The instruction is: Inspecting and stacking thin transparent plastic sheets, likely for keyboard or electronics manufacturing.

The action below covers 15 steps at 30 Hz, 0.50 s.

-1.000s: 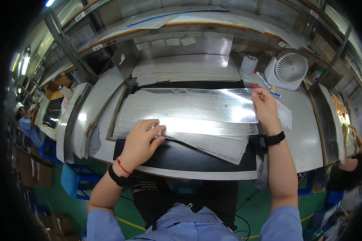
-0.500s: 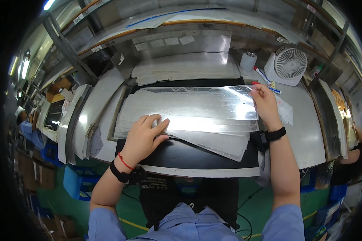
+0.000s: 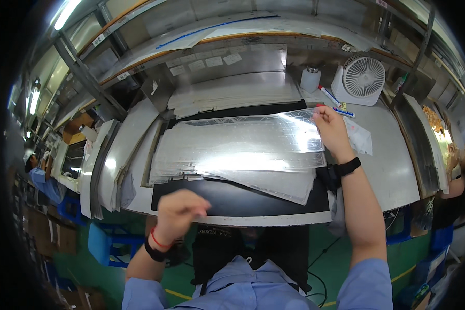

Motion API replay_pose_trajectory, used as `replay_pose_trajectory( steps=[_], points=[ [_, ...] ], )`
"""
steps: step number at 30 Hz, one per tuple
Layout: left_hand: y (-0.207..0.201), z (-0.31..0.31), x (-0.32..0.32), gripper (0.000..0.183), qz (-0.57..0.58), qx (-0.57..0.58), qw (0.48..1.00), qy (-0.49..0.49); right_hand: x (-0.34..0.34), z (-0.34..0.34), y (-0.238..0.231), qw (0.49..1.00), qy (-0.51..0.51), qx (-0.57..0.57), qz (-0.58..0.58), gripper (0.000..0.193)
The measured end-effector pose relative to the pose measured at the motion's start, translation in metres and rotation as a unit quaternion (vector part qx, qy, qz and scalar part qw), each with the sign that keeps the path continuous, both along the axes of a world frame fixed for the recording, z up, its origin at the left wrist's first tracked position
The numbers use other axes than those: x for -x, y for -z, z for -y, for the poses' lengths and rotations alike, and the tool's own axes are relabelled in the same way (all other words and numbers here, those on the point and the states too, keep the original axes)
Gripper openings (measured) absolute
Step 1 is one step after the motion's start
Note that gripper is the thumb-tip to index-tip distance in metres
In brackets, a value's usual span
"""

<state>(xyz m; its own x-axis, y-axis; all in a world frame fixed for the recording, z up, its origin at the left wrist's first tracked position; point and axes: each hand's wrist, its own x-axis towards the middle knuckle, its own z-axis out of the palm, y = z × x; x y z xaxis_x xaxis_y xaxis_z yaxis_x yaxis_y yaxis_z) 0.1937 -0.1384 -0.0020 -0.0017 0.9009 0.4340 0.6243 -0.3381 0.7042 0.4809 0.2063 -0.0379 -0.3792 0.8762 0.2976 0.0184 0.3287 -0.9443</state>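
A stack of long, thin transparent sheets (image 3: 243,163) lies across the black mat (image 3: 232,199), some of them fanned out toward the lower right. The topmost clear sheet (image 3: 253,132) has printed marks along its upper edge and glare at its right end. My right hand (image 3: 333,132) pinches this sheet at its right upper corner, thumb and forefinger together. In front of the stack, over the mat's near left edge, my left hand (image 3: 180,217) hovers apart from the sheets. Its fingers are curled together and slightly blurred, with nothing seen in them.
Behind the mat lies another sheet pile (image 3: 232,90). A white fan (image 3: 363,77), a bottle (image 3: 310,80) and marker pens (image 3: 329,95) stand or lie at the back right. More sheets (image 3: 134,139) lean at left. A shelf (image 3: 232,41) spans above. Other people sit left and right.
My left hand has lifted off the sheets and drawn back toward me, past the mat's near edge. My right hand still pinches the top sheet's corner. The view has shifted slightly.
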Motion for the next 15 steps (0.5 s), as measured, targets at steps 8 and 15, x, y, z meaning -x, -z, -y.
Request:
replay_pose_trajectory(
  steps=[8,15],
  points=[
    [0.017,0.033,-0.067,0.025,-0.086,0.155,0.945,0.276,0.007,-0.002,0.007,0.993,-0.055,0.075,-0.069,0.018],
    [0.002,0.027,-0.061,0.022,-0.099,0.141,0.95,0.261,0.012,0.002,-0.003,0.988,-0.078,0.104,-0.08,0.033]
  ],
)
